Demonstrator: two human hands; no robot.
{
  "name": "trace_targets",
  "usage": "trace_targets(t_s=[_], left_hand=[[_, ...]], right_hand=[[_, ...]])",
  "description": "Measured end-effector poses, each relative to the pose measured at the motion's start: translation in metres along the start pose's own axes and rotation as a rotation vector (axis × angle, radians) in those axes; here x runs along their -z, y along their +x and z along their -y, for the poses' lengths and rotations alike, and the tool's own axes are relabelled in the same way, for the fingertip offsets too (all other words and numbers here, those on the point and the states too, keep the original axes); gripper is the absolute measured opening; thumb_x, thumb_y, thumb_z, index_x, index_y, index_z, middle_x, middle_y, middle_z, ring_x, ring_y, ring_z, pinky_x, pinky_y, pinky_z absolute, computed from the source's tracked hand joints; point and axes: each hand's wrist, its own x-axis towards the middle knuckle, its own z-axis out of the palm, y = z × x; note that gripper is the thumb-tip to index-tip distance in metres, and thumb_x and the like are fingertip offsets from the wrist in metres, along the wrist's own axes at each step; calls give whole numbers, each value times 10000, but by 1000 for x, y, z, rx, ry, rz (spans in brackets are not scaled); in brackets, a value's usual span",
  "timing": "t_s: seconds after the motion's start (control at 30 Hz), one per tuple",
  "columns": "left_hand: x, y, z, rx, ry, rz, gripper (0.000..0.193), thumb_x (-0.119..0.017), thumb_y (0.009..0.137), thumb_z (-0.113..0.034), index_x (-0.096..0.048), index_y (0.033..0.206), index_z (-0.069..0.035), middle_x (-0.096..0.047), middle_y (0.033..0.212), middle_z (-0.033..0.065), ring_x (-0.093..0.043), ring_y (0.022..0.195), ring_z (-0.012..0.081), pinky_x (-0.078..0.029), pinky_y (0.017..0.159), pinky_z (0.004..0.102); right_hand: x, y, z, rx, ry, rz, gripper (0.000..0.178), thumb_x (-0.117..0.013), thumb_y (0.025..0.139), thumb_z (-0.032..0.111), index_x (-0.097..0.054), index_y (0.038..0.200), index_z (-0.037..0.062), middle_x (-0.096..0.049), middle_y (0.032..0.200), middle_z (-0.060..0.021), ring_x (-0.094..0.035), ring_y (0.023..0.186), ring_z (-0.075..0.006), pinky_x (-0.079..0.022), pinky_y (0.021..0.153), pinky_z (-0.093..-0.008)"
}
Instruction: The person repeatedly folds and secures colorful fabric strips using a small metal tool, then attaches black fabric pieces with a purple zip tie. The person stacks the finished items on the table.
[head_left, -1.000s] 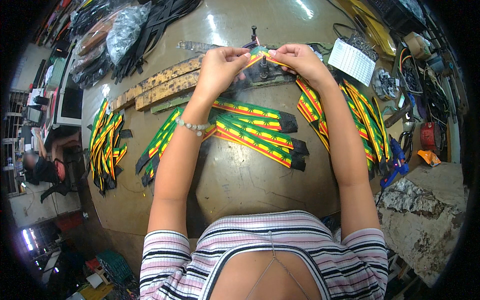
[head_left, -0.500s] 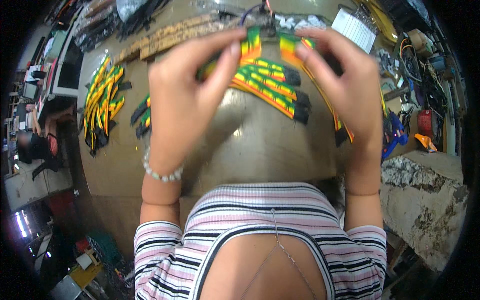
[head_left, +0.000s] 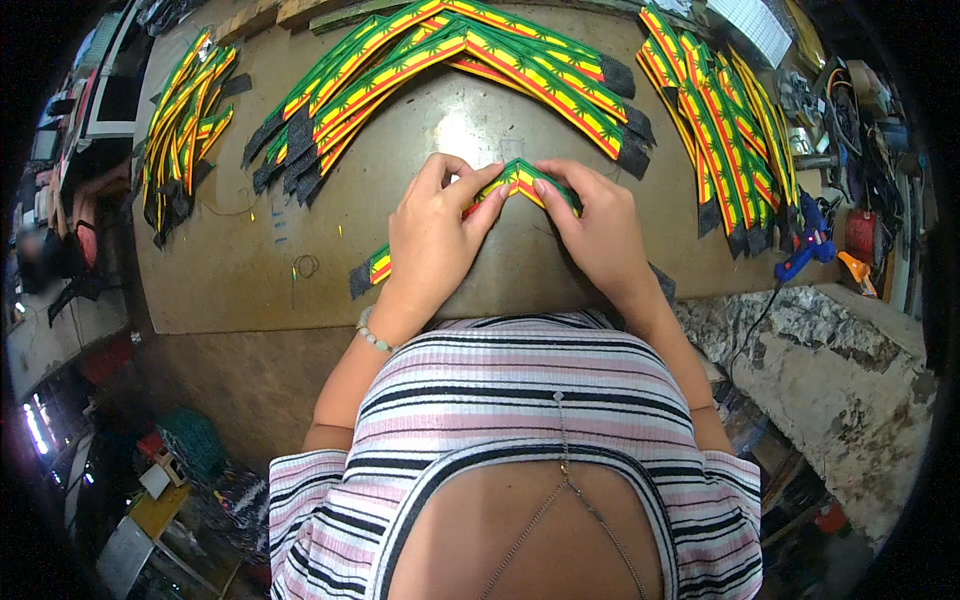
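Near the table's front edge, my left hand [head_left: 435, 235] and my right hand [head_left: 605, 225] pinch one green, yellow and red leaf-patterned strap [head_left: 517, 178] on either side of its bend. The strap forms a shallow V pointing away from me. Its dark end tabs stick out past my wrists, and my hands cover much of its length. Beyond my hands lies a pile of similar bent straps [head_left: 465, 42], overlapping, with black ends spread to both sides.
Straight straps lie in a bundle [head_left: 185, 125] at left and a larger one [head_left: 715, 130] at right. A blue glue gun [head_left: 806, 245] with a cord rests by the right table edge, near an orange tool [head_left: 858, 272]. A rough concrete block [head_left: 820, 350] stands at lower right.
Both hands have come nearer to me and closer together. Half a second ago they held separate-looking colored strap parts over the pile; now they pinch one bent strap, and the pile shows fully.
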Motion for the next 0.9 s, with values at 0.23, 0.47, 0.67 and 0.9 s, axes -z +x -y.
trace_targets(t_s=[0.23, 0.47, 0.67, 0.9], left_hand=[[-3, -1, -1, -7, 29, -11, 233, -756, 820, -225, -765, 1036, -141, -609, 885, 49, -629, 777, 228, -505, 673, 346], [-3, -2, -1, -43, 52, -20, 242, -759, 811, -225, -760, 1046, -168, -601, 908, 34, -618, 802, 220, -509, 680, 349], [-4, -2, -1, -43, 73, -15, 239, -754, 815, -226, -759, 1050, -183, -592, 917, 22, -607, 814, 211, -510, 668, 354], [-4, -3, -3, -29, 87, -10, 228, -749, 821, -224, -758, 1045, -181, -588, 913, 18, -604, 819, 210, -511, 652, 358]], right_hand=[[0, 2, 4, 35, -114, 29, 183, -634, 913, 191, -673, 1040, 66, -683, 938, -149, -661, 812, -358, -525, 703, -436], [-9, 0, 4, 124, -266, -13, 208, -673, 876, 175, -681, 1039, 46, -617, 869, -107, -614, 827, -299, -488, 713, -420], [-15, -1, 2, 281, -406, -81, 277, -688, 858, 145, -677, 1105, 20, -571, 963, -113, -548, 876, -278, -453, 730, -397], [-14, -5, -3, 204, -110, 43, 389, -603, 844, -6, -607, 1232, -23, -528, 1035, -167, -522, 895, -312, -460, 815, -393]])
